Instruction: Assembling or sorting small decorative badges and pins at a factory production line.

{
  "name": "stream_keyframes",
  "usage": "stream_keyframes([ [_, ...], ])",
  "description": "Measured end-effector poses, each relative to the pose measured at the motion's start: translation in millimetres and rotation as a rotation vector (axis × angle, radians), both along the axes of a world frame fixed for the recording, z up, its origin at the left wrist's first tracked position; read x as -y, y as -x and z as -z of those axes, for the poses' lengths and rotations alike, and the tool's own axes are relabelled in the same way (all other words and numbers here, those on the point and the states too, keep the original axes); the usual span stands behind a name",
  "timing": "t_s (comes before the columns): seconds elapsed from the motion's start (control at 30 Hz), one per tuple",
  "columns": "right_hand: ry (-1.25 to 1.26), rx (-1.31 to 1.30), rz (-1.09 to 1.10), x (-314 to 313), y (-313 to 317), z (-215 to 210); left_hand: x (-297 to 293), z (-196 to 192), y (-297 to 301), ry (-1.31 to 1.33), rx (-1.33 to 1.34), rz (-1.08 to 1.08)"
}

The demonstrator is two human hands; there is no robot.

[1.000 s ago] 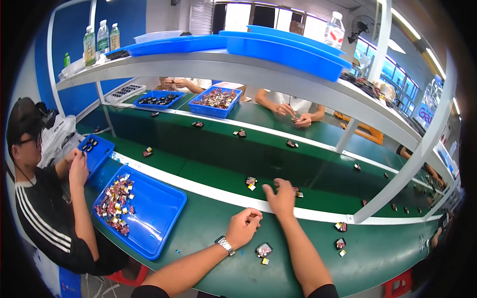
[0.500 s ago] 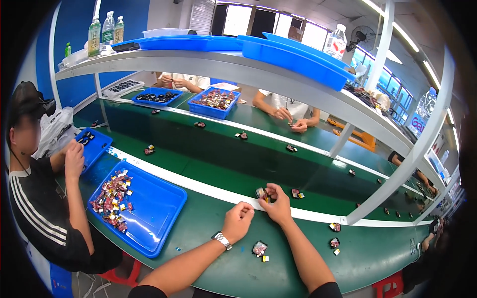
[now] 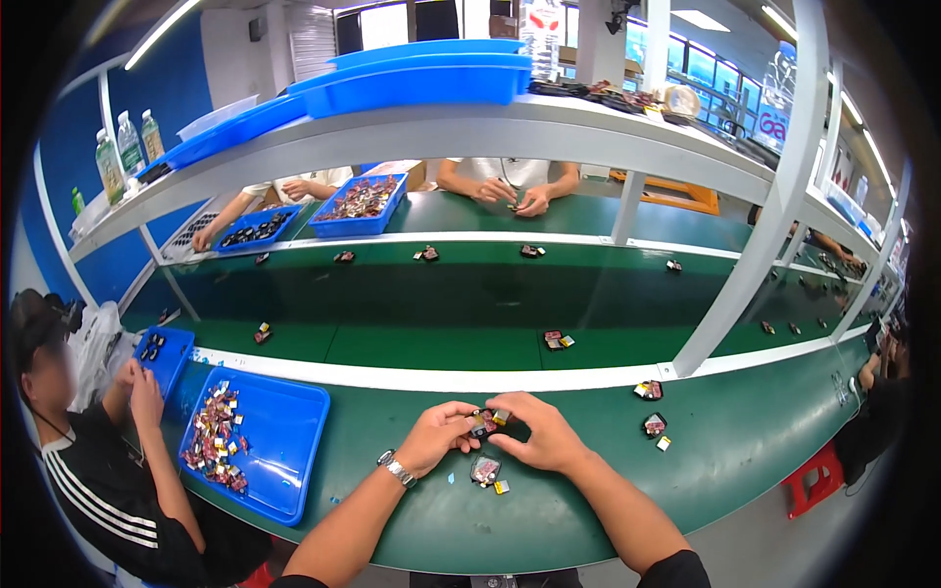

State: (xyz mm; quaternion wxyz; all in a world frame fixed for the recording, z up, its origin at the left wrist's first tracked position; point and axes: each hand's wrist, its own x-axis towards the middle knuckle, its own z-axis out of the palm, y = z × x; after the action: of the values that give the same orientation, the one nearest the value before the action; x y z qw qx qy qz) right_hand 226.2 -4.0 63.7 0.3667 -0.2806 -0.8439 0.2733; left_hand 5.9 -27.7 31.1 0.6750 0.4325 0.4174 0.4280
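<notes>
Both hands meet over the near green tabletop, in front of the white rail. My left hand, with a metal watch on its wrist, grips a small electronic unit with a reddish circuit board. My right hand curves around the unit's other side, fingertips at its yellow-and-silver battery piece; fingers partly cover the unit. Just below them lies a similar unit in a dark case, with a yellow-and-white battery beside it. Two more units, an upper one and a lower one, lie to the right.
A blue tray with a heap of small boards stands at left, beside a seated co-worker. Beyond the white rail, scattered units lie on the green belt. A slanting white post rises at right, under a long overhead shelf.
My right hand has come back from the white rail with a unit, and my left hand now grips it too. The view has shifted to the right.
</notes>
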Motion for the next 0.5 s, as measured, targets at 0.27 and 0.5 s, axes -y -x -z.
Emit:
stream_keyframes([
  [0.27,-0.194,-0.098,0.162,4,10,12,7,-14,-14,-0.048,0.031,0.066],
  [0.5,-0.256,-0.012,0.205,4,13,10,5,-11,-10,0.014,0.174,0.052],
])
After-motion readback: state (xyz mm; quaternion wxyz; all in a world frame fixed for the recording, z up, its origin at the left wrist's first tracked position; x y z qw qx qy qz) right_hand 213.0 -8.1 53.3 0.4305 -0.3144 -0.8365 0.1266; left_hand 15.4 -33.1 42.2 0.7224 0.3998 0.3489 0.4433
